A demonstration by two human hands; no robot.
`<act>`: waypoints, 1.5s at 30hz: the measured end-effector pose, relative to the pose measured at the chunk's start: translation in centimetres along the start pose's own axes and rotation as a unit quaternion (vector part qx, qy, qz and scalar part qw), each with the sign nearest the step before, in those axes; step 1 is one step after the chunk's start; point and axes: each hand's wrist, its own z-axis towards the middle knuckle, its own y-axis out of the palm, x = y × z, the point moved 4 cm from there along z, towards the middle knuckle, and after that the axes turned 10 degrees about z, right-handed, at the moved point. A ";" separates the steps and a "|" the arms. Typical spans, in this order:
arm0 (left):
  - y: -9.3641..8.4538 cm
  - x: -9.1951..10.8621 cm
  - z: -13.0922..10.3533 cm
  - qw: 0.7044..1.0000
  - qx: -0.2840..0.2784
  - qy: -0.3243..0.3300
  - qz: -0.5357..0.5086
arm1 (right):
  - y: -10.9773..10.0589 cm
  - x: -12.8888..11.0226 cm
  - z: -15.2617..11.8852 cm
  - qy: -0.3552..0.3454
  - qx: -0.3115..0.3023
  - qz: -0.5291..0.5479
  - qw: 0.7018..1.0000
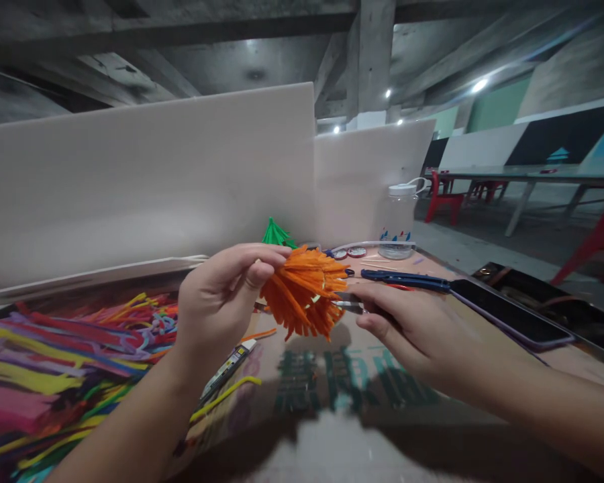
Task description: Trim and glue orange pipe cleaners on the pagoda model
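Orange fringed piece (302,288) under work, held at the centre of the view above the printed table surface (262,422). Judged from its form, the strips are already gathered into a flared cluster; shaping or fixing on the three o'clock side appears unfinished, and loose coloured strips (55,376), between eight and nine o'clock, lie unused. The piece is bright and fuzzy, fanning from the pinched side to ragged tips, with a pale gap among its strips. The left hand (224,292), at nine o'clock, pinches it between thumb and fingers. The right hand (407,325), towards four o'clock, grips a slim grey tool (352,306) at its edge; blur leaves the tool's kind uncertain. At eleven o'clock, behind, stands a green cone (276,233).
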 end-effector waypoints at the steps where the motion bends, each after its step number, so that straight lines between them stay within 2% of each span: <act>1: 0.0 0.1 0.0 1.000 -0.004 0.006 0.004 | 0.1 0.0 -0.1 -0.005 0.003 0.007 1.000; 10: 0.3 0.6 -0.3 0.999 -0.013 0.025 0.021 | -0.2 -0.6 0.0 -0.011 -0.014 -0.001 1.000; 19: 0.4 1.1 -0.4 0.999 -0.013 0.028 0.015 | 0.1 -1.0 -0.1 -0.091 0.035 0.002 0.995; 24: 0.4 1.1 -0.4 0.999 -0.012 0.023 0.019 | 0.4 -0.8 -0.1 -0.111 0.053 0.019 0.992; 32: 0.4 0.9 -0.4 1.000 -0.014 0.005 0.011 | 0.2 -0.7 -0.1 -0.083 0.036 0.063 0.994; 36: 0.4 0.5 -0.3 1.000 -0.016 -0.012 0.017 | -0.2 -0.7 0.1 -0.037 0.017 0.053 0.998; 40: 0.5 0.1 -0.3 0.999 -0.018 -0.041 0.010 | 0.1 -0.4 0.0 -0.051 0.037 0.056 0.996; 45: 0.6 0.3 -0.4 0.999 -0.019 -0.042 0.019 | 0.7 -0.1 -0.2 -0.059 0.022 0.040 0.997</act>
